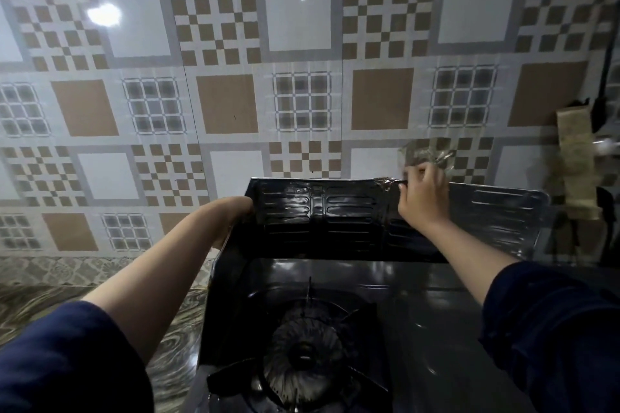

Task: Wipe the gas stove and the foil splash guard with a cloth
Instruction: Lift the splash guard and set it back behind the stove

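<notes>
The foil splash guard stands folded around the back and left of the gas stove, its ribbed panels dark and shiny. The burner with its black pan support sits at the bottom centre. My left hand grips the guard's upper left corner, with the fingers hidden behind the panel. My right hand is at the guard's top edge, its fingers pinched on a crinkled clear film that rises from a torn shiny spot on the edge. No cloth is visible.
A patterned tiled wall stands close behind the guard. A marbled countertop lies left of the stove. At the right edge, a brown paper-like strip hangs beside dark objects.
</notes>
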Motion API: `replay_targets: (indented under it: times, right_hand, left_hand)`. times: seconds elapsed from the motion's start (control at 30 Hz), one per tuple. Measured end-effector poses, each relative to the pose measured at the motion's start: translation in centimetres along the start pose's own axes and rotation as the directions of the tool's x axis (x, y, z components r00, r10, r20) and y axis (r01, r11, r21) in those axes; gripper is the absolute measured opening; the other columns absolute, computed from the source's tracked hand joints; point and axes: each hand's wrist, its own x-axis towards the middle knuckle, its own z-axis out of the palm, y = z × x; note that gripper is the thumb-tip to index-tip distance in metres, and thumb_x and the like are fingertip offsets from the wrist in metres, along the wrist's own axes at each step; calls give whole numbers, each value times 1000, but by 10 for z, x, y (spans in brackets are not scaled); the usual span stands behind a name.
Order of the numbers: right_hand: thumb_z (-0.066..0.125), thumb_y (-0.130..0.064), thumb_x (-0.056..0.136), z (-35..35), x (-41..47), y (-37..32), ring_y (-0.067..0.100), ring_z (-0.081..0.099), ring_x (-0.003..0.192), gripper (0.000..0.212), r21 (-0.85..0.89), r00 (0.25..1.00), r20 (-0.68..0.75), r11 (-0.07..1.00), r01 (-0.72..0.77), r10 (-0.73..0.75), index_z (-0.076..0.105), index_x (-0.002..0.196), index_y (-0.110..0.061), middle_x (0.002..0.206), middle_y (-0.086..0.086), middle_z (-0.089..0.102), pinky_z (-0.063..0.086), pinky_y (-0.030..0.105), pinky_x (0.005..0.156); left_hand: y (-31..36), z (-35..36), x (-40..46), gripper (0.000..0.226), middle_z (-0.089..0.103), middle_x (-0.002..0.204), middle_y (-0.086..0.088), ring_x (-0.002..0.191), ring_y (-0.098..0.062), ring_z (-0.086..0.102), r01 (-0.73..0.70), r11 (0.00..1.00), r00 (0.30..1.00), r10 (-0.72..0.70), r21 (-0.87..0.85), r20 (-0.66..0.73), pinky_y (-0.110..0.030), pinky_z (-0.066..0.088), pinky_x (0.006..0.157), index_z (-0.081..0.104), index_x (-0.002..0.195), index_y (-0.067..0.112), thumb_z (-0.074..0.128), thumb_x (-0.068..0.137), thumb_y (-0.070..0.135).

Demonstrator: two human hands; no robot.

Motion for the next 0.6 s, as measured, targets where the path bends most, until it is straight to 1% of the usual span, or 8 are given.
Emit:
replay_targets:
  times: [0.07, 0.1, 0.23, 0.3, 0.4, 0.47, 0.53, 0.6]
  right_hand:
    - [60, -15, 82, -6, -4, 12, 40, 48, 105, 28, -61, 998, -6, 996, -59, 59, 59, 106, -1, 112, 23, 52, 39, 51, 95]
    - [60, -15, 83, -8, -6, 17, 40, 48, 107, 29, -87, 997, 8, 994, -71, 72, 58, 108, -1, 114, 23, 52, 37, 52, 96]
    - [58, -17, 83, -13, -15, 29, 39, 45, 113, 33, -167, 990, 57, 979, -115, 126, 55, 113, -3, 119, 22, 50, 34, 53, 99]
    - [58, -16, 82, -14, -19, 29, 39, 42, 121, 40, -188, 983, 95, 972, -138, 158, 52, 119, -3, 124, 22, 49, 31, 55, 103]
    - [59, -8, 76, -14, -20, 28, 40, 28, 135, 55, -254, 961, 182, 954, -157, 207, 44, 129, -4, 135, 23, 42, 18, 58, 112]
    - [60, -5, 75, -14, -17, 31, 43, 23, 138, 58, -266, 951, 183, 944, -196, 249, 42, 130, -3, 138, 26, 38, 15, 60, 113]
    - [60, -9, 81, -15, -15, 36, 47, 13, 141, 57, -234, 932, 141, 926, -295, 333, 38, 132, -1, 146, 32, 26, 13, 61, 114]
    - [56, -21, 90, -13, -16, 39, 49, 0, 143, 61, -130, 893, 91, 895, -428, 440, 27, 140, -1, 153, 34, 3, 10, 61, 114]
  left_hand:
    - [3, 2, -8, 26, 68, 88, -21, 76, -32, 66, -24, 999, 1000, 25, 33, -16, -39, 54, 74, 63, 97, -4, 51, 90, 18]
    - [3, 1, -9, 27, 68, 90, -22, 77, -33, 66, -26, 998, 999, 28, 56, -30, -39, 54, 74, 63, 98, -6, 50, 91, 16]
    - [1, -6, -18, 33, 66, 110, -28, 100, -41, 65, -12, 981, 998, 23, 192, -52, -50, 50, 94, 60, 114, -10, 45, 93, 10]
    - [1, -7, -28, 32, 64, 113, -30, 104, -43, 63, -9, 968, 998, 26, 250, -65, -51, 49, 96, 58, 113, -11, 43, 95, 9]
    - [-1, -5, -31, 28, 61, 118, -30, 109, -44, 60, 3, 956, 997, 21, 292, -79, -52, 46, 98, 55, 113, -10, 42, 99, 10]
    - [-4, -4, -30, 33, 59, 121, -30, 112, -44, 59, 20, 954, 997, 4, 299, -77, -52, 45, 100, 53, 120, -11, 40, 100, 11]
    - [-6, -3, -29, 36, 58, 123, -32, 115, -44, 57, 33, 954, 998, -15, 298, -63, -51, 43, 101, 52, 122, -13, 37, 101, 12]
    - [-6, -2, -28, 34, 61, 118, -31, 112, -43, 59, 45, 961, 998, -31, 272, -56, -50, 44, 101, 55, 116, -13, 37, 102, 12]
